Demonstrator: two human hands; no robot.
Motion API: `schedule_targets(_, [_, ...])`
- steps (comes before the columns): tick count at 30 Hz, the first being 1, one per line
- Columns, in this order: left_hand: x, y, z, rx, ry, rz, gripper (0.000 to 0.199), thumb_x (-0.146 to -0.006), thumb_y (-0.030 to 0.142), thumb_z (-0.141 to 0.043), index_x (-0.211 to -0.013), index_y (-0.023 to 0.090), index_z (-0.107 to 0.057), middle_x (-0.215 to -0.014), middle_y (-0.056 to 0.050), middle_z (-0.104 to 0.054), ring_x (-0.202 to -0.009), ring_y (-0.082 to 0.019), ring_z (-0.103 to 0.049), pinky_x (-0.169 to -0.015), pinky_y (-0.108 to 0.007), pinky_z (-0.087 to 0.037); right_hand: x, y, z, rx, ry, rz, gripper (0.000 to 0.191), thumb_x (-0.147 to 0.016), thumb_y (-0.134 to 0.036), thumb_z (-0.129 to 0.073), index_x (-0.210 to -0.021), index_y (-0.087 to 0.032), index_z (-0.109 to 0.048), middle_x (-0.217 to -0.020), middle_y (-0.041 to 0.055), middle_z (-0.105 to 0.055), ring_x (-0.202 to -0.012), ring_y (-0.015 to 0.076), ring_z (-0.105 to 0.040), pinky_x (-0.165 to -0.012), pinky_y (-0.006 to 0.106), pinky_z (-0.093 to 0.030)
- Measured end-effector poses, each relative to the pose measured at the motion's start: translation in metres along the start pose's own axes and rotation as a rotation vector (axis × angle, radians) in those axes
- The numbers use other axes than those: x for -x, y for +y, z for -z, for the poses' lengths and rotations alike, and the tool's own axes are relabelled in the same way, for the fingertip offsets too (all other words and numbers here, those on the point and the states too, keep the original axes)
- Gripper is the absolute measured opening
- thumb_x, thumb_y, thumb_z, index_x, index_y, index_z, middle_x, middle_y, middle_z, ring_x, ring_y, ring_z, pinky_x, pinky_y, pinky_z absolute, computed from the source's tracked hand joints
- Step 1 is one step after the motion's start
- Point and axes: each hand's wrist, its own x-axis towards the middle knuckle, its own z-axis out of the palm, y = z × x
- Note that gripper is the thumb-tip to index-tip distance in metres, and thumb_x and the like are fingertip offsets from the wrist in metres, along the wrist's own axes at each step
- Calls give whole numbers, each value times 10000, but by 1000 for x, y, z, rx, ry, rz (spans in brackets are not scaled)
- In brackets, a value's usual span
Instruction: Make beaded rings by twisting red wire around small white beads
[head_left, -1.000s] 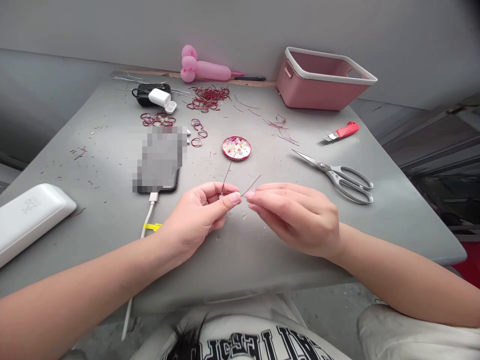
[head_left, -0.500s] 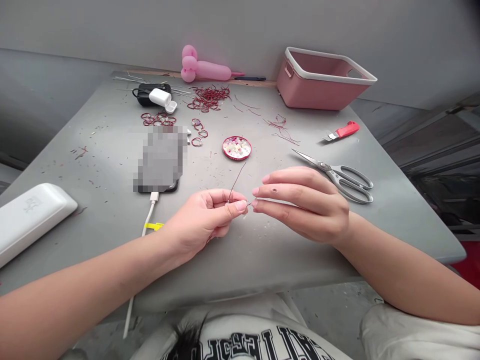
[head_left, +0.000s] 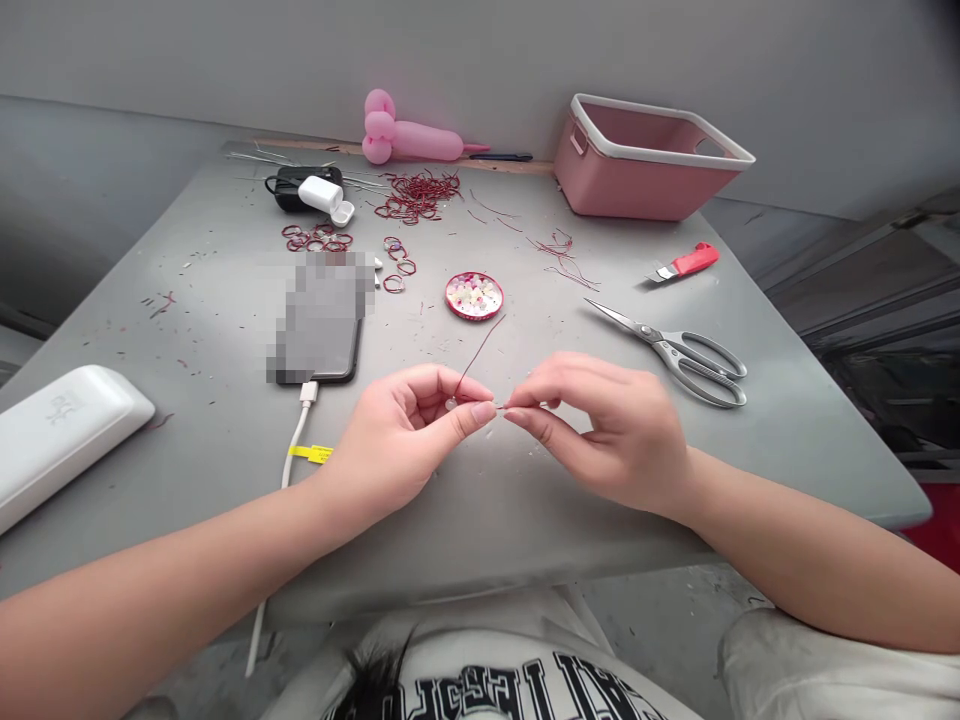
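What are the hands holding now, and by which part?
A thin dark-red cord: the left hand pinches it below a loose upper end; the right hand pinches it close by, whether at its other end cannot be told.

A smooth grey table [head_left: 787,440] is filling most of the view, its near right corner rounding off. A plain grey wall [head_left: 262,60] is rising behind the far edge, where a narrow tan strip [head_left: 536,168] is running along. Beyond the right edge, a dark, blurred framework [head_left: 911,278] is standing in shadow. Below the near edge, speckled grey floor [head_left: 660,610] is showing. Soft light is leaving a pale sheen on the table.
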Motion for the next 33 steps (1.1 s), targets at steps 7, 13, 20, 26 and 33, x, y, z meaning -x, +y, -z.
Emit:
schedule_targets(7, [1,-1,0,-57,22,-94,101,-729,260,-764,-734,179,-703,-717,-24,-699,-667,-137,-599,-611,-240,-457,-9,5,5,-1061,-376,-969,212,-790,-298,-688,-718,-117,-605,-576,1,-586,-426,65,-510,-339,152,-390])
schedule_targets(13, [-1,0,3,109,-11,48,146,-729,295,-776,-744,179,-689,-636,27,-621,-475,-45,-417,-450,-188,-319,-5,8,7,-803,-205,-537,104,-890,-189,-578,-931,-127,-652,-801,53,-661,-642,105,-649,-442,175,-529])
schedule_targets(20, [-4,1,4,263,-95,197,175,-732,297,-782,-753,168,-666,-603,54,-540,-461,-24,-357,-440,-172,-280,-1,14,0,90,69,333,239,-838,-4,-567,-976,-187,-636,-872,59,-679,-803,130,-664,-688,250,-595])
schedule_targets(26, [0,-3,2,109,-112,62,142,-762,294,-750,-775,174,-676,-630,38,-587,-490,-40,-427,-458,-177,-331,3,-7,6,87,35,102,170,-851,-43,-568,-846,-200,-634,-643,-6,-619,-562,89,-570,-519,205,-493])
schedule_targets(33, [8,-10,-3,-83,-57,-402,64,-769,121,-687,-756,183,-685,-712,-5,-690,-658,-109,-602,-584,-216,-474,-6,-6,18,-1063,-499,-1026,213,-815,-353,-667,-821,-152,-599,-508,-35,-560,-349,78,-498,-310,172,-386])
